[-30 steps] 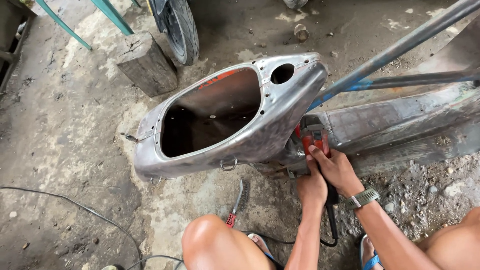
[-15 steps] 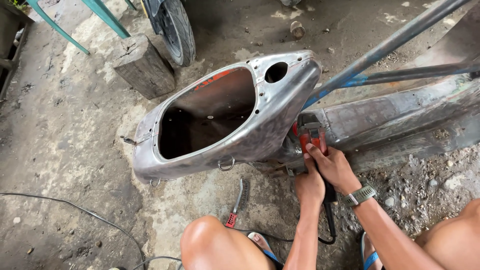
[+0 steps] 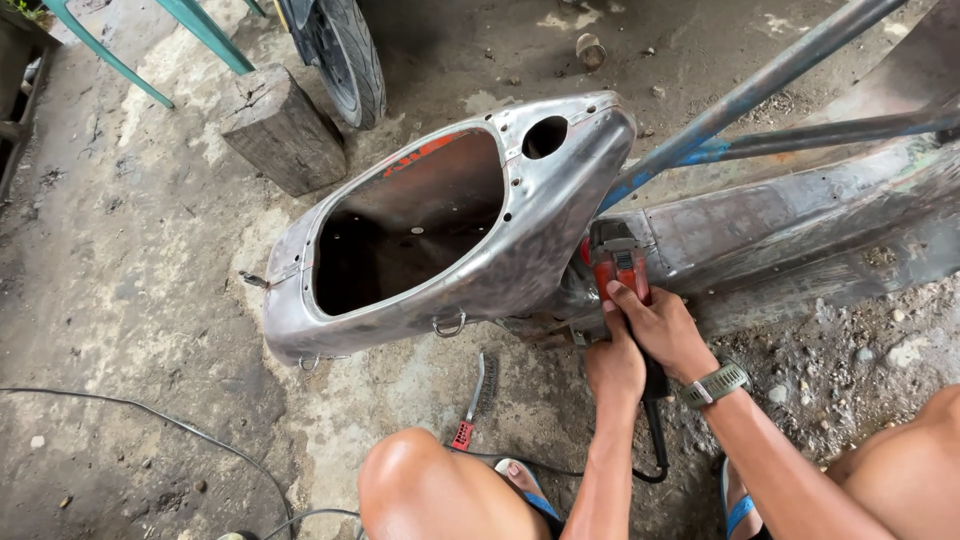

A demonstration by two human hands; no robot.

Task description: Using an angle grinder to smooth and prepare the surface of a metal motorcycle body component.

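A bare-metal scooter body shell point(image 3: 520, 255) lies on the concrete floor with its wide opening facing up. Against its lower right side sits a red and black angle grinder point(image 3: 618, 262). My right hand point(image 3: 662, 328), with a wristwatch point(image 3: 716, 384) on its wrist, grips the grinder's body from above. My left hand point(image 3: 614, 366) holds the grinder lower down, just below the right hand. The grinder's disc is hidden behind the shell and my hands. Its black cord point(image 3: 658, 448) runs down toward my legs.
A wire brush with a red handle point(image 3: 476, 398) lies on the floor near my left knee point(image 3: 420, 480). A wooden block point(image 3: 285, 130), a tyre point(image 3: 350, 55), teal chair legs point(image 3: 205, 30) and grey-blue metal tubes point(image 3: 760, 90) surround the shell. A thin cable point(image 3: 150, 415) crosses the floor at left.
Both hands and the grinder stay at the same spot on the shell. The view has shifted slightly; nothing else has visibly moved.
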